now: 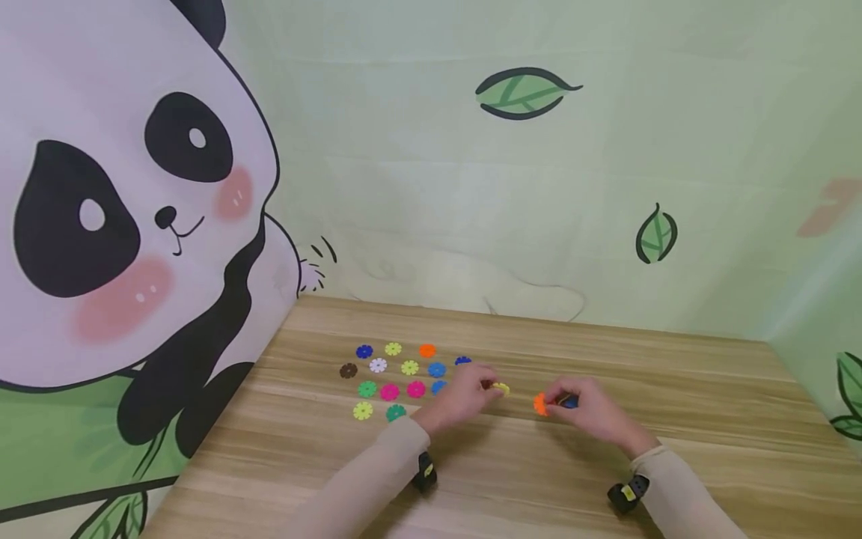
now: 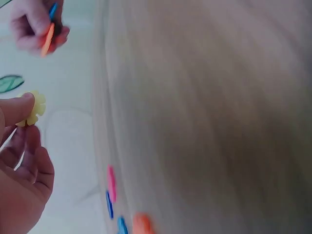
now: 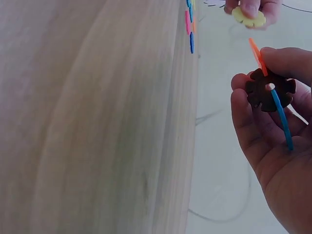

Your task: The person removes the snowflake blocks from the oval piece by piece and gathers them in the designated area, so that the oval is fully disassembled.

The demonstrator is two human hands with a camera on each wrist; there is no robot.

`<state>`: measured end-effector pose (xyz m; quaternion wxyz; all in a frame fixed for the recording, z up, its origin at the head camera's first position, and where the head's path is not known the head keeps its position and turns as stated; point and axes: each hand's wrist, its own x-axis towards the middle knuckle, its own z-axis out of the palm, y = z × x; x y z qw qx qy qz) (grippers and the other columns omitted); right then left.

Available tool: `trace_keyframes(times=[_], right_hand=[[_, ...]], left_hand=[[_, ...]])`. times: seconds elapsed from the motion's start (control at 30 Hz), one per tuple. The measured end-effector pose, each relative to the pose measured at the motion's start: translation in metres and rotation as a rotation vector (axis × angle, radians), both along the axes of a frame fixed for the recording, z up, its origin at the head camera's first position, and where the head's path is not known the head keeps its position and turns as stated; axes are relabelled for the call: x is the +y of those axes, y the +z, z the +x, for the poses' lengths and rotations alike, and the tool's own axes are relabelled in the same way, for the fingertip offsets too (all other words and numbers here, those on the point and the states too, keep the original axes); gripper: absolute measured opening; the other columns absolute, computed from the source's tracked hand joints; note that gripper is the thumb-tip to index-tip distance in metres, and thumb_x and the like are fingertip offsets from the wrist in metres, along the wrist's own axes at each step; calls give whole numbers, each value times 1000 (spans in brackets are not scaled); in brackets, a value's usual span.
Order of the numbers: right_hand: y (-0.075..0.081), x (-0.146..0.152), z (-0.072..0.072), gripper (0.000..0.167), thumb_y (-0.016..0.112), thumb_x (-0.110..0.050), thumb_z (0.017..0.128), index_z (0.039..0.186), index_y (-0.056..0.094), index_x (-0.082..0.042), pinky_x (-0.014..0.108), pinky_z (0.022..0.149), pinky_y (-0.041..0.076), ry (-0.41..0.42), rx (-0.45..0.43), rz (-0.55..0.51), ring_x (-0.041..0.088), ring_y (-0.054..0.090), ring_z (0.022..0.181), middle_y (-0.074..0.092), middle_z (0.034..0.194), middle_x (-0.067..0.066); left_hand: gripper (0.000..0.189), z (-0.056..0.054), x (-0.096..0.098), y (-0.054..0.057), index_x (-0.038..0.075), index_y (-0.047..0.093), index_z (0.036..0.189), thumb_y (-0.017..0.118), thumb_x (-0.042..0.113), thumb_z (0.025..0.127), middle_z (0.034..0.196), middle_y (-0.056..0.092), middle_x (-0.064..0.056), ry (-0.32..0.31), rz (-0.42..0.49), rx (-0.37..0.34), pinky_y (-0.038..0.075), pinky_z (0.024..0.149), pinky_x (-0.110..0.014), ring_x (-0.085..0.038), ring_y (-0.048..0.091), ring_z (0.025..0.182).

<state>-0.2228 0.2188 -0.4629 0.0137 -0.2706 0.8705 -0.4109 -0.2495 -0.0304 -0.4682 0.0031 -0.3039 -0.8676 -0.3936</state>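
Note:
My left hand (image 1: 465,393) pinches a yellow notched plastic disc (image 2: 38,108) between thumb and fingers, above the wooden table. To its right, my right hand (image 1: 594,410) grips a small joined piece of notched discs. In the right wrist view this piece has a brown disc (image 3: 263,101) with a blue disc (image 3: 282,119) slotted across it and an orange disc (image 3: 255,52) on the far side. The yellow disc and the joined piece are apart, with a gap between the two hands. My right fingers partly cover the joined piece.
Several loose notched discs lie in rough rows on the wooden table (image 1: 525,479), left of my hands; among them are a brown disc (image 1: 348,370), a white disc (image 1: 378,365) and an orange disc (image 1: 427,350). My left hand and forearm hide part of this group. A panda-printed backdrop (image 1: 404,187) stands behind.

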Motion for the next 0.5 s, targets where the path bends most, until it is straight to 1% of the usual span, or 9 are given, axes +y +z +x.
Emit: trace_keyframes(times=[0.07,0.13,0.2,0.3,0.37,0.43,0.5], right_hand=[[-1,1,1,5,72,-12,84,86,68,-13,27,69,50,-7,2,-2,11,59,79,65,88,-2],[-1,2,1,5,72,-12,84,86,68,-13,27,69,50,-13,-1,3,10,59,79,65,88,-2],[-2,3,2,5,72,-13,84,87,68,-12,27,68,50,-26,-4,10,11,59,79,65,88,-2],[-1,3,2,5,71,-15,85,88,68,-13,27,69,50,-39,-24,18,12,59,81,65,89,-1],[-1,4,3,6,71,-16,85,89,68,-12,27,69,50,-45,-34,23,13,59,81,65,90,-1],[0,4,4,6,71,-16,86,90,67,-12,27,70,50,-44,-42,27,14,59,82,65,90,-1],[0,4,5,7,71,-15,86,90,67,-12,27,71,50,-40,-41,28,14,59,83,65,91,-1]], left_hand=[[11,-2,-8,2,7,68,79,66,12,89,74,54,7,22,18,-20,42,61,-19,-6,47,70],[13,-4,-15,4,5,67,78,67,12,88,72,54,7,37,41,-44,43,62,-20,-7,48,69],[12,-6,-21,6,4,67,78,67,11,88,71,56,7,54,72,-84,43,60,-20,-6,49,67],[17,-8,-29,11,1,62,74,65,9,89,66,53,3,72,95,-151,41,55,-21,-8,47,62],[20,-8,-33,14,-1,59,74,63,10,91,65,51,1,89,86,-187,39,54,-21,-10,45,61],[18,-9,-37,16,-2,62,80,59,10,93,68,53,-3,103,68,-198,39,55,-22,-11,45,63],[16,-10,-41,17,-2,64,85,56,9,94,71,54,-3,114,41,-185,40,56,-22,-12,45,65]])
